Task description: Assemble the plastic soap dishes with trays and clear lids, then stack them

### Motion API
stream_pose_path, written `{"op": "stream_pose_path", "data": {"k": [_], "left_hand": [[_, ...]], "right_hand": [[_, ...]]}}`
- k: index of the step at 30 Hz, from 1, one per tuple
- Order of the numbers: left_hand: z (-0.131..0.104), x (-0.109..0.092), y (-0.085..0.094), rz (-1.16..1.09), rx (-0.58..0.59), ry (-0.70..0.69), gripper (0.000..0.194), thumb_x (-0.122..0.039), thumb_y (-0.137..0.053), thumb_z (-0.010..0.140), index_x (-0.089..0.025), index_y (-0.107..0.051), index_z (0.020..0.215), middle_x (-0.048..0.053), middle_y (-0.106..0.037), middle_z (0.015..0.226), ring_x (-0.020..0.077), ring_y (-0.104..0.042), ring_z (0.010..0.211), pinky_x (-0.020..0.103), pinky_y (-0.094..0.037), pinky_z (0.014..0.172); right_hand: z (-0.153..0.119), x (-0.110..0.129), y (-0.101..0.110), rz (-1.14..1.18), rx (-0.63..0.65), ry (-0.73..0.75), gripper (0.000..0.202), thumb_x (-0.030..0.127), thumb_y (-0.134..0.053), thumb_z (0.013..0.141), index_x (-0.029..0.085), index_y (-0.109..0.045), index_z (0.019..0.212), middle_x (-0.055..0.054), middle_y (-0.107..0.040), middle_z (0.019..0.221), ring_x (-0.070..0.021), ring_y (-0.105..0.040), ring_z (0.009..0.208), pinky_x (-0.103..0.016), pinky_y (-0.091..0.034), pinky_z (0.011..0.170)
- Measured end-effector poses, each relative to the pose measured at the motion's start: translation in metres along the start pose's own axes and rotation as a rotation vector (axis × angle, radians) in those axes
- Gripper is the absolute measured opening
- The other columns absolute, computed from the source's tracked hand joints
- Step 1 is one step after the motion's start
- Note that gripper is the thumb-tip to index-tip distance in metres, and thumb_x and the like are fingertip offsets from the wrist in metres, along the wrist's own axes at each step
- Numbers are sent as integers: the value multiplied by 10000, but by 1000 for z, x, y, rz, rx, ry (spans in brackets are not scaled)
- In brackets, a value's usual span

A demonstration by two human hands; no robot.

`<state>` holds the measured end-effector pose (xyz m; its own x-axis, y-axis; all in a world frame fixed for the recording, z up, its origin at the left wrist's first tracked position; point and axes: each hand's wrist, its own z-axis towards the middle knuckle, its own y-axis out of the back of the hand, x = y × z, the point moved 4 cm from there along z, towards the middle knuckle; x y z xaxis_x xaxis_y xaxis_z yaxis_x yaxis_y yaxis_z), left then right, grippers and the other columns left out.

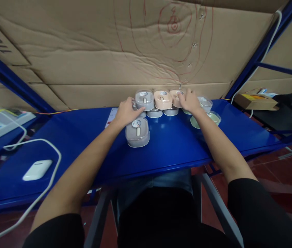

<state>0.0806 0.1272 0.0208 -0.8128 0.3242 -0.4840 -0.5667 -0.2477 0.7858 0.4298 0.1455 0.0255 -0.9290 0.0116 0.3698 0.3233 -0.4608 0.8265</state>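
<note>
My left hand (128, 112) is curled at the left side of a grey lidded container (147, 105), its thumb along the front. My right hand (190, 101) grips a peach container (174, 100) at the row's right end, its thumb on the lid. Between them sits another peach container (163, 102). These three form an upper row on top of grey containers (154, 113), partly hidden beneath. Nearer to me stands a single grey container (137, 136) with a clear lid and pale handle. Beside my right wrist are green containers (215, 118), partly covered by my arm.
The blue table (166, 144) ends at a cardboard wall (84, 69). At left lie a white earphone case (37, 169) and a white cable (58, 155). A paper sheet (111, 116) is behind my left wrist. A cardboard box (256, 102) stands at right.
</note>
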Motion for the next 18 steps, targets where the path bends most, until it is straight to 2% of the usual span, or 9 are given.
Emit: {"op": "stream_pose_path", "data": {"k": [5,7,9,12,14,16,18], "left_hand": [[-6,-1,10,27,14,0,535,-506,-786,973,-157,-652,1355,225,-758,1417,421,-695,1384,559,-531,1231],[-10,-5,21,74,-15,16,477,-509,-743,986,-163,-678,1309,224,-755,1384,437,-684,1380,580,-529,1224],[-16,-11,33,150,-45,66,491,-576,-731,984,-165,-716,1252,251,-754,1329,499,-679,1366,635,-534,1189],[-32,-23,41,292,72,200,779,-833,-778,859,-178,-740,1277,265,-789,1193,618,-693,1293,728,-560,1070],[-47,-37,38,360,168,195,978,-933,-831,729,-195,-730,1363,245,-804,1159,637,-696,1300,706,-564,1064],[-60,-51,29,398,245,160,1071,-946,-842,705,-184,-698,1443,266,-815,1164,638,-714,1278,688,-571,1042],[-71,-62,20,413,305,140,1058,-854,-868,749,-158,-651,1515,309,-813,1231,636,-719,1277,682,-577,1024]], "right_hand": [[-1,-10,17,19,-200,-19,676,578,-241,1184,87,-654,1397,-310,-692,1371,-454,-637,1377,-615,-463,1205],[-8,-3,26,3,-258,-5,653,526,-214,1188,121,-690,1379,-282,-697,1356,-442,-630,1369,-614,-449,1205],[-16,10,33,-20,-265,28,648,498,-204,1185,152,-713,1387,-260,-697,1362,-438,-610,1384,-614,-436,1207],[-26,32,41,-32,-243,57,656,462,-186,1182,162,-720,1417,-247,-700,1375,-433,-592,1402,-606,-424,1208],[-31,41,44,-20,-238,53,654,427,-174,1180,161,-718,1427,-240,-710,1366,-429,-598,1392,-604,-423,1205],[-33,44,45,-11,-233,48,645,412,-179,1181,161,-719,1429,-236,-717,1358,-424,-604,1387,-595,-424,1203],[-34,45,45,-10,-221,46,633,422,-198,1186,163,-723,1428,-239,-721,1341,-425,-611,1383,-582,-431,1196]]}}
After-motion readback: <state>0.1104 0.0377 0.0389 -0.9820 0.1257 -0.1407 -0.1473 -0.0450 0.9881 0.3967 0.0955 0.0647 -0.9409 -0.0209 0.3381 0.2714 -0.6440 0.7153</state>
